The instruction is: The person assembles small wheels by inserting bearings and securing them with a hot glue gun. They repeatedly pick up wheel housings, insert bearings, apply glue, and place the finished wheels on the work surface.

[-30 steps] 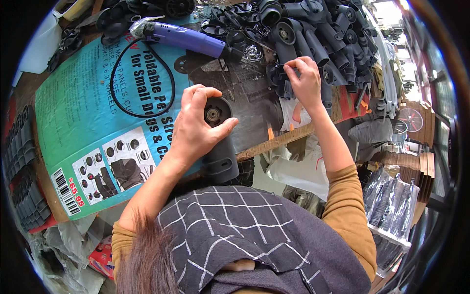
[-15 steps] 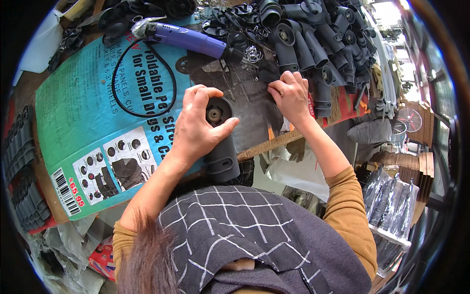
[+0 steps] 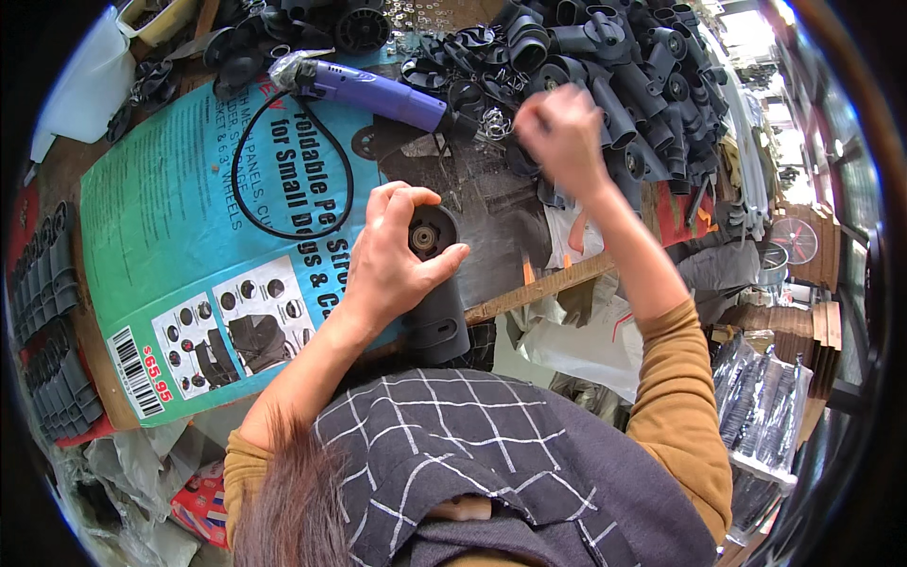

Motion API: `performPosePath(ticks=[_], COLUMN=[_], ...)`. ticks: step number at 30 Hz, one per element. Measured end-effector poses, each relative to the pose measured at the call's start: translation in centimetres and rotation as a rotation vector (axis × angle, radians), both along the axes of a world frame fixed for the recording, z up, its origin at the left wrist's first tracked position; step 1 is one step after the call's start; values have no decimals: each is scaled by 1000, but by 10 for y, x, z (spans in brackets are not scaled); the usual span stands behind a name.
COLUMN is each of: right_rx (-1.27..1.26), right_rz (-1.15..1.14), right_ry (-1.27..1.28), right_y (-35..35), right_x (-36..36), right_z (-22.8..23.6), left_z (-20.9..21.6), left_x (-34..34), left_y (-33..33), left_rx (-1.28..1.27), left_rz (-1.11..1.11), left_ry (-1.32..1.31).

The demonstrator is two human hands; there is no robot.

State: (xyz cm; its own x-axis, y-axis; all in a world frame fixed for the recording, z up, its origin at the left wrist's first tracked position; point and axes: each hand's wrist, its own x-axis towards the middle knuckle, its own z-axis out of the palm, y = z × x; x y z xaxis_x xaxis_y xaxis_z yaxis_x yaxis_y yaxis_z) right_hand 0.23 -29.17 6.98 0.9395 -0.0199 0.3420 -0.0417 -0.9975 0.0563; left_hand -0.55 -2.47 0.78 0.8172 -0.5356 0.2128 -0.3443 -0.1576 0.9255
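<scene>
My left hand (image 3: 387, 255) is wrapped round the round head of a dark grey plastic fitting (image 3: 436, 326), thumb on one side and fingers on the other. A metal ring shows inside that head, and the fitting's slotted lower end points toward me at the bench edge. My right hand (image 3: 564, 137) is raised at the near side of a heap of similar dark fittings (image 3: 619, 123). Its fingers look curled but are smeared by motion, so anything in them cannot be made out. Small shiny metal rings (image 3: 495, 123) lie just left of it.
A purple power screwdriver (image 3: 378, 94) with a black cord loop (image 3: 244, 189) lies on a flattened green-blue carton (image 3: 142, 236). Rows of dark fittings (image 3: 47, 274) stand at the left edge. Black clips (image 3: 463, 57) and a dark wheel (image 3: 363, 30) lie at the back.
My right hand has lifted from the dark bench surface and moved away from me, toward the heap. My left hand keeps its hold on the fitting; the view has shifted slightly.
</scene>
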Motion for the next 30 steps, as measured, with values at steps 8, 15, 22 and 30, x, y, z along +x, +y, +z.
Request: performPosePath(ticks=[8, 15, 22, 30], right_rx=[-85, 25, -208, -266], right_rz=[83, 28, -46, -74], right_ry=[-40, 143, 122, 291], right_y=[-39, -46, -43, -29], right_x=[9, -47, -56, -48], right_z=[28, -27, -16, -11], left_z=[0, 1, 2, 1], left_x=[0, -1, -1, -1], left_y=[0, -1, -1, 0], left_rx=[21, -18, -12, 37], left_rz=[3, -11, -3, 1], left_ry=[-51, 29, 20, -19])
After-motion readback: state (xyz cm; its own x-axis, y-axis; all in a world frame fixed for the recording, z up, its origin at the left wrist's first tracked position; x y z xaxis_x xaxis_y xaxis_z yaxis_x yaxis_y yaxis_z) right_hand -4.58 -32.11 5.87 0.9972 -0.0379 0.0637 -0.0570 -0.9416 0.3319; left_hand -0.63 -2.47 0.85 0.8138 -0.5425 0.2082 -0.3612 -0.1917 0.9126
